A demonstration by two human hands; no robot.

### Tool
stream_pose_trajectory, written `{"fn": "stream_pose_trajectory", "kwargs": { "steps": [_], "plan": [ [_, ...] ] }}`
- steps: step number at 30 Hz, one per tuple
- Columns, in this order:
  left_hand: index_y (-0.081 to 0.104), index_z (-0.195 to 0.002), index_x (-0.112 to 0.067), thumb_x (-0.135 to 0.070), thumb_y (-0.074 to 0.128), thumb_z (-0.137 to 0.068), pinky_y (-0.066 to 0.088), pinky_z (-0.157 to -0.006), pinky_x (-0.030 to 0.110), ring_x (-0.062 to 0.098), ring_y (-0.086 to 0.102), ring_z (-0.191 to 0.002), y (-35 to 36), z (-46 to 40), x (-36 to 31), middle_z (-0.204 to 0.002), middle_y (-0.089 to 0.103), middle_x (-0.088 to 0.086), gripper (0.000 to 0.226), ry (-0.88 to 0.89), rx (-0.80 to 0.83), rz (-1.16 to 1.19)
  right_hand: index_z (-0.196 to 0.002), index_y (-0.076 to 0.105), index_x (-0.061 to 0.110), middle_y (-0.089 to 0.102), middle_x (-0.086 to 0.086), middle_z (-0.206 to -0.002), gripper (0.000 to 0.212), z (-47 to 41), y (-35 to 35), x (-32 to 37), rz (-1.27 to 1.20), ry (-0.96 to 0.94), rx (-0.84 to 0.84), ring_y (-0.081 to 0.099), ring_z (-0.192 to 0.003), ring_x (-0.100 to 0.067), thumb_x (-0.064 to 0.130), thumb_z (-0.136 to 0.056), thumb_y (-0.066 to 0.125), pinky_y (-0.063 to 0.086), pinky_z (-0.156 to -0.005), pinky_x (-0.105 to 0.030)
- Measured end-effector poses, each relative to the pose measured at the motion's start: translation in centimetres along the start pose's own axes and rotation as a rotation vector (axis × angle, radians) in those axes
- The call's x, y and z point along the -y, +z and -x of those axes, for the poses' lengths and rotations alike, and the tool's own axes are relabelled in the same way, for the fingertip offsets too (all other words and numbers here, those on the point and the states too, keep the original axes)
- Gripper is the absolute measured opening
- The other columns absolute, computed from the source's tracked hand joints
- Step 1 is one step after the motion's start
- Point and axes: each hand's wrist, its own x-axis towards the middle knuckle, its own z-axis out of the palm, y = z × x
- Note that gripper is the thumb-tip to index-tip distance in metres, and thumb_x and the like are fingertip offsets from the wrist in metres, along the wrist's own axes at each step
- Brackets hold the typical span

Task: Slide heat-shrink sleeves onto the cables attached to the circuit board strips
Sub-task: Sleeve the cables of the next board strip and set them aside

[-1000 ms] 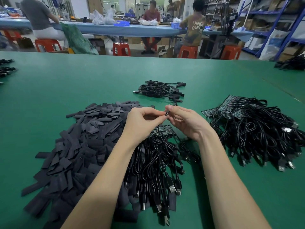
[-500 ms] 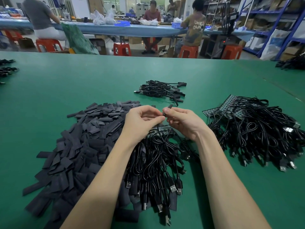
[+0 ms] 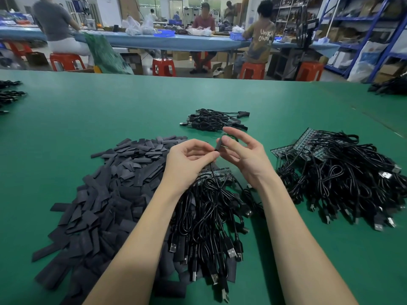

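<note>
Green table [image 3: 110, 111] carries sleeves [image 3: 105, 194] and cables [image 3: 352, 177].

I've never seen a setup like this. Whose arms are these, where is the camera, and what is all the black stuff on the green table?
No machine here: a person works with bare hands, and the one picture comes from a camera on their head, looking forward and down. On the green table lies a heap of flat black heat-shrink sleeves, a bundle of black cables joined to a circuit board strip, a bigger pile of cables with strips to the right, and a small cable bunch farther back. The left hand pinches a cable; the right hand pinches one small sleeve at its end. Other workers sit at a table behind.
</note>
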Motion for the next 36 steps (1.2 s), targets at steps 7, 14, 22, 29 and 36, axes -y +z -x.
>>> {"fn": "stream_pose_trajectory", "kwargs": {
  "steps": [7,14,22,29,36],
  "plan": [
    [0.076,-0.081,-0.019,-0.007,0.087,-0.076,0.057,-0.074,0.021,0.017,0.076,-0.079,0.19,0.07,-0.11,-0.084,0.079,0.004,0.017,-0.003,0.005,0.012,-0.103,0.077,0.015,0.076,-0.016,-0.094,0.017,0.15,0.46,0.05,-0.001,-0.008,-0.002,0.073,-0.083,-0.022,0.007,-0.087,0.075,0.058,-0.075,-0.025],
    [0.077,-0.080,-0.024,-0.012,0.089,-0.075,0.058,-0.075,0.022,0.020,0.077,-0.081,0.14,0.04,-0.08,-0.084,0.079,0.003,0.018,0.000,0.009,-0.012,-0.105,0.074,0.011,0.076,-0.010,-0.090,0.018,0.18,0.71,-0.10,-0.025,0.019,-0.012,0.073,-0.078,-0.019,0.005,-0.089,0.072,0.058,-0.072,-0.024],
    [0.073,-0.078,-0.028,-0.019,0.089,-0.072,0.061,-0.076,0.030,0.023,0.076,-0.078,0.17,-0.22,-0.06,-0.080,0.077,0.004,0.019,0.000,-0.024,-0.062,-0.113,0.070,0.014,0.071,-0.015,-0.096,0.028,0.15,0.98,-0.23,-0.018,0.027,-0.011,0.063,-0.091,-0.025,0.003,-0.087,0.072,0.061,-0.082,-0.029],
    [0.073,-0.080,-0.024,-0.018,0.089,-0.076,0.062,-0.078,0.033,0.023,0.077,-0.079,0.33,-0.13,-0.24,-0.079,0.077,0.004,0.018,0.005,-0.026,-0.114,-0.109,0.072,0.013,0.076,-0.009,-0.088,0.023,0.14,0.73,-0.40,-0.018,-0.019,-0.022,0.071,-0.080,-0.020,0.005,-0.088,0.072,0.058,-0.077,-0.026],
    [0.073,-0.083,-0.017,-0.013,0.088,-0.076,0.061,-0.076,0.029,0.023,0.077,-0.077,0.46,-0.02,-0.47,-0.079,0.077,0.006,0.018,-0.011,-0.022,-0.108,-0.098,0.077,0.016,0.077,-0.012,-0.088,0.017,-0.04,0.48,-0.36,-0.018,-0.030,-0.037,0.073,-0.080,-0.020,0.009,-0.083,0.078,0.058,-0.077,-0.027]
  ]
}}
